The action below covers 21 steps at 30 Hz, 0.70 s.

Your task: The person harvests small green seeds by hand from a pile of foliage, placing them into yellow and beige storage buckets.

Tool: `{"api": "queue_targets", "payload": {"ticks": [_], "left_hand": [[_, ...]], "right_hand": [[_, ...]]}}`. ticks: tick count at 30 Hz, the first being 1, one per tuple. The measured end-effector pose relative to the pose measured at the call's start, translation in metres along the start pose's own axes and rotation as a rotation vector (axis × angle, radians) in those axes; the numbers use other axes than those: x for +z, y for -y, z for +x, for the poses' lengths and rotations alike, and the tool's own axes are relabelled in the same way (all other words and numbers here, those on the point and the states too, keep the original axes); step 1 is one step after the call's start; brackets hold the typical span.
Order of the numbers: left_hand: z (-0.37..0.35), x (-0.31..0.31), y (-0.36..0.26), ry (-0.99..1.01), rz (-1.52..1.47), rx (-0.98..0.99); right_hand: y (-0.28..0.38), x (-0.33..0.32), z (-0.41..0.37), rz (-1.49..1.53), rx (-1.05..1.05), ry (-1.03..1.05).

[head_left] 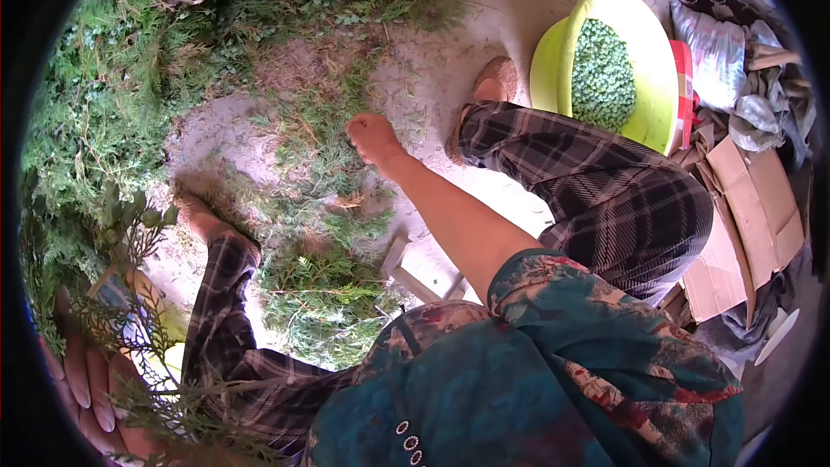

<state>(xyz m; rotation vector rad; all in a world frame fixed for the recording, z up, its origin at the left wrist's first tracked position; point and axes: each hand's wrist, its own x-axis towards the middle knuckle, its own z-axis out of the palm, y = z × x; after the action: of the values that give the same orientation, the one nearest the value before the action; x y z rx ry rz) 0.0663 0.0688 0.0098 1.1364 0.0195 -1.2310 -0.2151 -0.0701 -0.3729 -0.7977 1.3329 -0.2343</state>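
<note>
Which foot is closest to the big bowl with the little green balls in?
The right foot: it is near the bowl, while the left foot is much farther off, across the green sprigs.

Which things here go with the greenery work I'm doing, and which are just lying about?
Seems part of the work:
- leafy sprig by the left hand
- greenery pile
- lime-yellow tub of small green pieces

Probably just lying about:
- cardboard
- clear plastic bag

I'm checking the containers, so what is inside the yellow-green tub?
Small green berry-like pieces lie heaped in the tub. What lies beneath their top layer is covered and can't be seen.
</note>
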Motion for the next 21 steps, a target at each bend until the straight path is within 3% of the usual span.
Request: {"api": "queue_targets", "payload": {"ticks": [1,3,7,9,12,16,18,19,21], "left_hand": [[0.002,-0.002,-0.001,-0.001,0.007,0.002],[0.005,-0.006,-0.002,-0.001,0.021,0.006],[0.004,-0.010,-0.003,-0.017,0.037,0.013],[0.006,-0.013,-0.004,-0.018,0.050,0.015],[0.006,-0.020,-0.009,-0.005,0.072,0.020],[-0.001,-0.014,-0.006,-0.033,0.081,0.065],[-0.005,-0.006,0.001,0.047,0.007,0.007],[-0.007,0.004,0.005,-0.078,0.031,0.083],[-0.007,0.013,0.008,-0.091,0.036,0.085]], "right_hand": [[-0.007,-0.002,0.005,0.000,0.004,-0.004],[-0.020,-0.007,0.013,-0.488,-0.394,-0.355],[-0.010,-0.006,0.009,-0.601,-0.337,-0.367],[-0.012,-0.003,0.017,-0.880,-0.315,-0.299],[0.010,-0.002,0.001,-0.992,-0.307,-0.223],[0.010,-0.002,0.014,-1.167,-0.454,-0.179],[0.018,-0.011,0.014,-0.317,-0.014,0.248],[0.021,-0.015,0.010,-0.315,-0.028,0.247],[0.024,-0.022,0.000,0.265,0.043,0.531]]}}
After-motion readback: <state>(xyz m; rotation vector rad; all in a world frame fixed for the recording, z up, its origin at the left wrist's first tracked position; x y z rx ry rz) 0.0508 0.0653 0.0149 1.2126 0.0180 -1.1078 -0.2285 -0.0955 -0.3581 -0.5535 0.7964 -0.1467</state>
